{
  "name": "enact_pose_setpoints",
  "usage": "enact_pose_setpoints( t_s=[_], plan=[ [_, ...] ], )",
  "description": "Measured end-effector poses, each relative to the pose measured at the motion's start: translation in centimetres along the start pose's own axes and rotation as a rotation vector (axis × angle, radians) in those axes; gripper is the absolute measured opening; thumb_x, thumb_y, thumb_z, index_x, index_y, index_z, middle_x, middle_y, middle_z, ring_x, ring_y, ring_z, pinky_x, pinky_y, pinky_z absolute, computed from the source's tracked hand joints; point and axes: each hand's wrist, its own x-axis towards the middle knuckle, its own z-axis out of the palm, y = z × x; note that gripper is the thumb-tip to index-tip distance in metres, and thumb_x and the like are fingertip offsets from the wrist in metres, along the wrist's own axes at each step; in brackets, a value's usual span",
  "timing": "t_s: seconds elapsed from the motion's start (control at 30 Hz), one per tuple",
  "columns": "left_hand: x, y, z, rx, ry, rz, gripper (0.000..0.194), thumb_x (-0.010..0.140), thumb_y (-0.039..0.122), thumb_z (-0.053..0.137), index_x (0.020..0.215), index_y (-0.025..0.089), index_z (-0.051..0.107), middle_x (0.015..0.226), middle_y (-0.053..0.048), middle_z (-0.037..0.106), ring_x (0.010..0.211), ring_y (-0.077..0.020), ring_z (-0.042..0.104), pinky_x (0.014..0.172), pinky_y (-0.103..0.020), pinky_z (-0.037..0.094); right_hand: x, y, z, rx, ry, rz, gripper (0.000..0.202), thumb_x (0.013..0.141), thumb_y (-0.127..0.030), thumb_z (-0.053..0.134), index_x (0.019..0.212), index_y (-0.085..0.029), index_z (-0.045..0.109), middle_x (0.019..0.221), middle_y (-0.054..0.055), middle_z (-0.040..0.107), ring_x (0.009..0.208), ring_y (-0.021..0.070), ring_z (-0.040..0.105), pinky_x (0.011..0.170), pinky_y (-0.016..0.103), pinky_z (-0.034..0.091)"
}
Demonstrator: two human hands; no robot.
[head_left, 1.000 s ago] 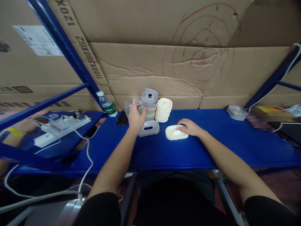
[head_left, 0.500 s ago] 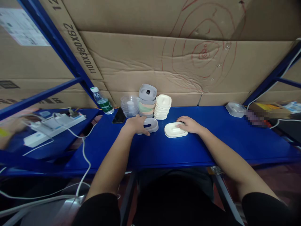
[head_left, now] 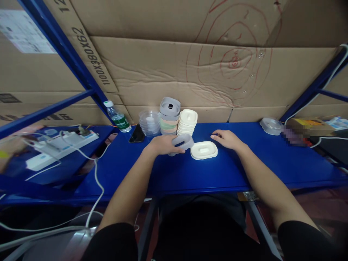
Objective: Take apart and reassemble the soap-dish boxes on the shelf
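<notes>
My left hand (head_left: 165, 145) grips a grey plastic cover with an oval slot (head_left: 188, 140), thumb in front and fingers behind. The cover is tilted and raised at its right end, close to the left edge of a cream oval lid (head_left: 203, 149) that lies flat on the table. To the right of that lid, my right hand (head_left: 226, 139) is apart from it, fingers loosely bent and holding nothing. Behind my left hand stand a stack of grey, peach and green covers (head_left: 170, 117) and a stack of cream pieces (head_left: 187, 122).
Nested clear bowls (head_left: 149, 125), a phone (head_left: 136, 133) and a water bottle (head_left: 119, 117) stand at the back left of the blue table (head_left: 195, 177). A clear container (head_left: 271, 126) sits back right. A power strip (head_left: 62, 150) and another person's arm (head_left: 12, 150) are at left.
My left hand has lifted the grey cover and moved it right, toward the cream lid. My right hand has come off the cream lid and shifted right.
</notes>
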Motion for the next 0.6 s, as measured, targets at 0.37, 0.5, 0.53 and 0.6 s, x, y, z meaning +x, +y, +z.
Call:
enact_pose_setpoints(
  t_s=[0.37,0.5,0.53,0.6],
  plan=[
    [1.4,3.0,4.8,0.086,0.130,0.166,0.098,0.067,0.091,0.065,0.140,0.027,0.061,0.128,-0.016,0.069,0.122,-0.0400,0.063,0.099,-0.047,0.050,-0.3,-3.1,1.9,0.294,-0.084,-0.203,0.069,0.089,-0.065,0.069,0.140,-0.020,0.063,0.112,0.011,0.076,0.088,0.0240,0.071,0.083,0.040,0.057],
    [1.0,3.2,4.3,0.032,0.104,0.192,0.104,0.065,0.088,0.069,0.148,0.028,0.053,0.137,-0.015,0.064,0.124,-0.0385,0.062,0.099,-0.045,0.051,-1.0,-3.7,2.2,0.245,-0.203,-0.366,0.117,0.062,-0.070,0.089,0.159,-0.022,0.044,0.152,0.018,0.054,0.136,0.0379,0.055,0.112,0.053,0.046],
    [0.9,3.3,4.2,0.022,0.092,0.198,0.104,0.065,0.087,0.070,0.149,0.029,0.052,0.138,-0.014,0.063,0.125,-0.0381,0.062,0.100,-0.045,0.051,-1.2,-4.0,2.4,0.227,-0.233,-0.400,0.127,0.057,-0.070,0.091,0.162,-0.022,0.038,0.157,0.018,0.049,0.143,0.0406,0.047,0.116,0.055,0.041],
    [0.8,3.3,4.0,-0.002,0.058,0.214,0.103,0.064,0.084,0.074,0.149,0.030,0.052,0.140,-0.014,0.062,0.127,-0.0376,0.061,0.101,-0.046,0.051,-1.5,-4.7,2.7,0.188,-0.262,-0.452,0.134,0.056,-0.068,0.092,0.166,-0.023,0.031,0.161,0.017,0.044,0.148,0.0427,0.041,0.120,0.055,0.037]
  ],
)
